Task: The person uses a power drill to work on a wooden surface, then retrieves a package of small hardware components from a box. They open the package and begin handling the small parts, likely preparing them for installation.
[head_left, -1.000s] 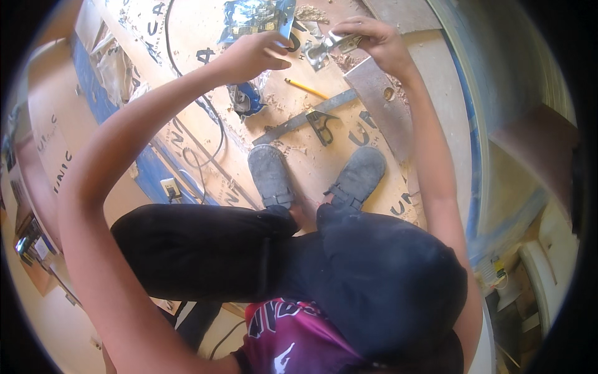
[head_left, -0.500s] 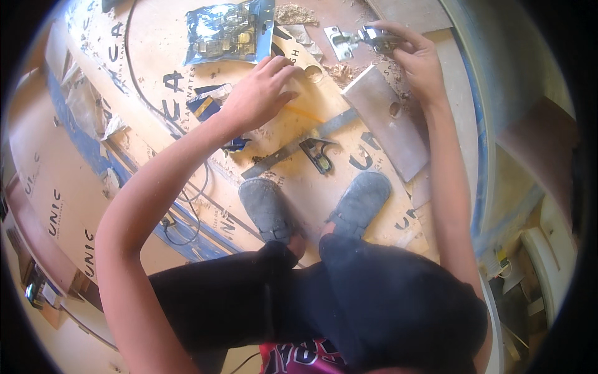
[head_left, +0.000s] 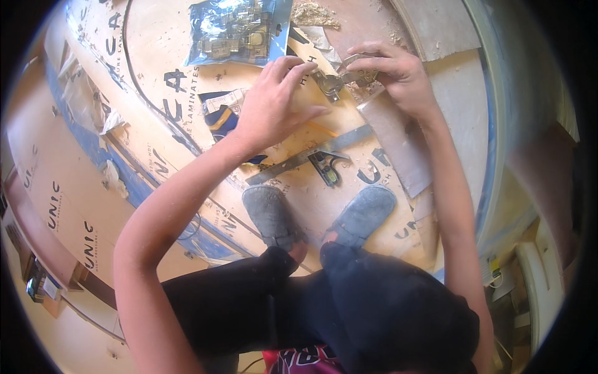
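Observation:
A metal cabinet hinge (head_left: 333, 86) is pinched in my right hand (head_left: 402, 80), its mounting plate pointing left above the sheet. My left hand (head_left: 271, 103) is open beside it, thumb and fingers spread around the near side of the hinge; whether a fingertip touches it I cannot tell. Beyond my left hand lies a clear and blue plastic bag (head_left: 233, 32) with several more hinges inside. Below my right hand rests a brown board (head_left: 402, 153), partly hidden by the wrist.
A steel rule (head_left: 293, 159) with a combination square head (head_left: 327, 168) lies near my grey slippers (head_left: 268, 212). An orange pencil (head_left: 322, 129) sits above it. Wood shavings (head_left: 314, 14) are scattered at the back, and blue wrappers (head_left: 221, 118) lie left of my hand.
My right hand has brought the hinge left and nearer, turning it. My left hand has moved slightly right and nearer, its fingers now beside the hinge. The view has shifted a little.

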`<state>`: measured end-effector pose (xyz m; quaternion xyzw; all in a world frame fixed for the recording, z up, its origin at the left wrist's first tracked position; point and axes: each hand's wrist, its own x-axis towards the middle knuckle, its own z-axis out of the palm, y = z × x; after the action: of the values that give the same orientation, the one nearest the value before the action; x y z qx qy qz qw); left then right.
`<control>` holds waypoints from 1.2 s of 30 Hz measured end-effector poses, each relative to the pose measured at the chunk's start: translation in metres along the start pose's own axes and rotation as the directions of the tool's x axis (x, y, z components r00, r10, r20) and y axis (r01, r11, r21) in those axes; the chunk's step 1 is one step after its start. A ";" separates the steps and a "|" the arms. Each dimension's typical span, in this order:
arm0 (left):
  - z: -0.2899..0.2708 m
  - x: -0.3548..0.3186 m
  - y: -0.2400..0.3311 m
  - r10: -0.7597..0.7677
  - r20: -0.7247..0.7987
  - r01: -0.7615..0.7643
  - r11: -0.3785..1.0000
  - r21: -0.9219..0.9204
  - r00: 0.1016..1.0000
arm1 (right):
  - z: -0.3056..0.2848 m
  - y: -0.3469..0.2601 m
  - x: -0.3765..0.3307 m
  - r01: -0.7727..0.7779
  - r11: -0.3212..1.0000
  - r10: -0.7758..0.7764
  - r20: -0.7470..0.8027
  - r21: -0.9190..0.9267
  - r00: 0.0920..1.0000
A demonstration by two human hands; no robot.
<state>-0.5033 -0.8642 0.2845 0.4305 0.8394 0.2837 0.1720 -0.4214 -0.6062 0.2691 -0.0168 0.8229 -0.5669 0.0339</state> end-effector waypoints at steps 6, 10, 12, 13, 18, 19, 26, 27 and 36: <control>0.028 0.001 0.012 -0.057 -0.153 0.079 0.987 0.142 0.987 | 0.003 0.006 -0.005 0.018 0.986 -0.020 -0.006 -0.166 1.000; 0.029 -0.003 0.016 0.033 -0.208 0.009 0.980 0.197 0.977 | -0.001 -0.003 -0.014 -0.064 0.994 0.058 -0.060 -0.094 0.996; 0.028 -0.004 0.017 0.036 -0.167 0.004 0.973 0.231 0.985 | -0.002 -0.007 -0.014 -0.195 0.980 0.193 -0.056 -0.035 0.980; 0.028 -0.004 0.018 0.033 -0.142 0.003 0.969 0.248 0.989 | -0.002 -0.008 -0.013 -0.124 0.990 0.120 -0.061 -0.066 0.991; 0.029 -0.009 0.018 0.045 -0.175 -0.001 0.970 0.244 0.984 | 0.005 0.001 -0.002 -0.063 0.995 0.065 0.021 -0.082 0.998; 0.029 -0.010 0.019 0.020 -0.163 0.020 0.971 0.238 0.986 | 0.005 0.004 -0.001 -0.038 0.995 0.045 0.074 -0.090 0.996; 0.039 -0.015 0.021 -0.052 -0.278 0.077 0.994 0.078 0.959 | 0.012 0.010 0.005 -0.090 0.983 0.106 0.089 -0.161 0.990; 0.039 -0.016 0.021 -0.052 -0.282 0.079 0.993 0.085 0.958 | 0.013 0.009 0.007 -0.085 0.978 0.103 0.085 -0.192 0.991; 0.044 -0.016 0.022 -0.050 -0.262 0.090 0.986 0.142 0.964 | 0.021 -0.004 -0.021 -0.116 0.922 0.029 -0.233 -0.368 0.972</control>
<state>-0.4570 -0.8531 0.2648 0.3719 0.8885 0.2660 0.0381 -0.3990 -0.6264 0.2661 0.0714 0.9155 -0.3936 -0.0416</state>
